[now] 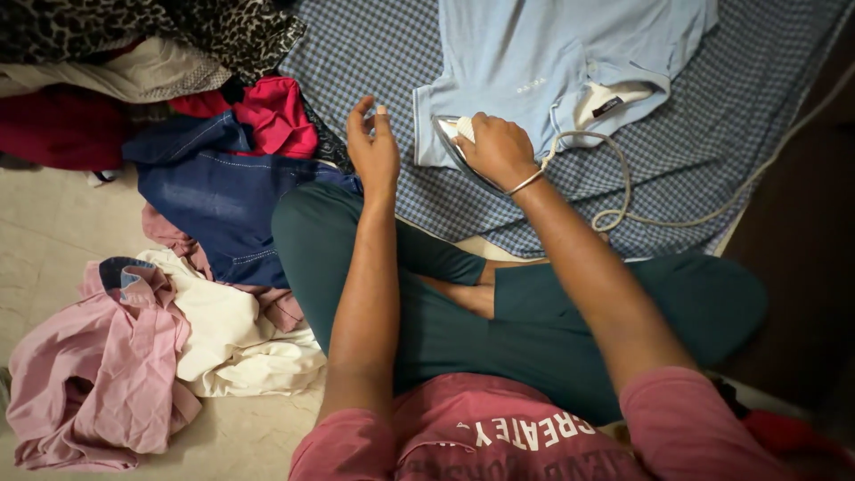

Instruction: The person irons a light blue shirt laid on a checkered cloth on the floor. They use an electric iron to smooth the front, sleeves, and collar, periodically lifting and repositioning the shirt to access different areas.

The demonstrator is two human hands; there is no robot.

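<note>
Now, iron [459,147] sits on the lower sleeve edge of the pale blue T-shirt [552,62], which lies spread on the blue checked cloth [712,134] in front of my crossed legs. My right hand [499,150] is wrapped shut around the iron's handle; my left hand [372,147] hangs just beside it with fingers loosely spread, holding nothing, above the cloth's near corner. Risks as I judge them: the iron resting too long on that sleeve hem could scorch it. The white cord [623,191] loops close behind my right wrist, and a pull across the shirt could snag it or drag it under the soleplate. My free left fingers are near the hot plate; a sideways stroke could catch them. The dark blue denim [218,200] and red garment [276,116] crowd the cloth's left edge, so a wide stroke might run onto them.
</note>
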